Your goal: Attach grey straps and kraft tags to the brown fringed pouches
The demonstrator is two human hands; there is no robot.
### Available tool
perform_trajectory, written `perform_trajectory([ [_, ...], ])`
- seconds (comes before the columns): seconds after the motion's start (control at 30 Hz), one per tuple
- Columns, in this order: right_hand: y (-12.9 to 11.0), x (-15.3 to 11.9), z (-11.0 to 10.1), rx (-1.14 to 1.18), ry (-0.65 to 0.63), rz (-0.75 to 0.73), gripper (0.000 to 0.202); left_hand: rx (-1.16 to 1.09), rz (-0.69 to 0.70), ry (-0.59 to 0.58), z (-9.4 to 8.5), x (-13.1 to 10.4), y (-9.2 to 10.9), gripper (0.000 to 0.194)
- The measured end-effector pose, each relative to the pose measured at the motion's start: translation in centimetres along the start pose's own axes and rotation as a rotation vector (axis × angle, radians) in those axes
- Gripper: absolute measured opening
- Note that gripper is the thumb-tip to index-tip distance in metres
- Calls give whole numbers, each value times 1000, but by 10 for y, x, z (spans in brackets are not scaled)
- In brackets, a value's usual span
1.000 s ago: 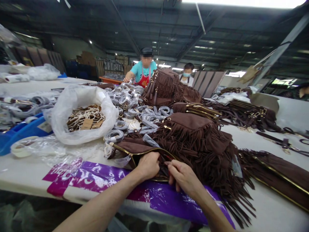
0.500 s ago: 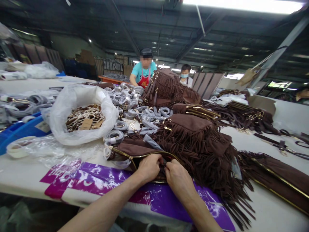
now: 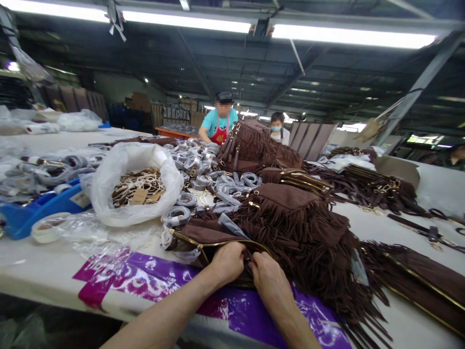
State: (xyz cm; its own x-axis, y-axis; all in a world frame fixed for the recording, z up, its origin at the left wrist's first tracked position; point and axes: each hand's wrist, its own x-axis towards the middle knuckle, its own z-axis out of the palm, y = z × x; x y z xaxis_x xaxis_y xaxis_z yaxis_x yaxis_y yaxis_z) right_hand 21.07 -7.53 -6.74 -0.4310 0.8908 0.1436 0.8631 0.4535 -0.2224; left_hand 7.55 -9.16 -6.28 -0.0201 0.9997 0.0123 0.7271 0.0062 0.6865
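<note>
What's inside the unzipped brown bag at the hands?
In the mouth of the brown bag, the left hand and right hand nearly meet; between them, nothing shows clearly enough to name. The hands and bag's sides cover anything deeper.

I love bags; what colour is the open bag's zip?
The zip is gold; see the head view.

Left hand: fingertips hidden in mouth of open brown bag. Right hand, at same bag: fingertips out of sight; anything pinched there too dark to tell. Right of bag: zippered pouch cut by picture's edge. Beyond bag: aqua-shirted co-worker, lower body hidden. Left of bag: plastic sack, lower contents hidden.
</note>
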Motion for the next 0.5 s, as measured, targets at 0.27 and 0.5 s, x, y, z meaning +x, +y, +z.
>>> perform_trajectory([
  [0.27, 24, -4, 17, 400, 203, -324, 17, -291, -19, -112, -9, -16, -3, 12],
  [0.5, 50, 3, 39, 542, 254, -624, 22, -340, 25, -183, -22, -47, 10, 13],
])
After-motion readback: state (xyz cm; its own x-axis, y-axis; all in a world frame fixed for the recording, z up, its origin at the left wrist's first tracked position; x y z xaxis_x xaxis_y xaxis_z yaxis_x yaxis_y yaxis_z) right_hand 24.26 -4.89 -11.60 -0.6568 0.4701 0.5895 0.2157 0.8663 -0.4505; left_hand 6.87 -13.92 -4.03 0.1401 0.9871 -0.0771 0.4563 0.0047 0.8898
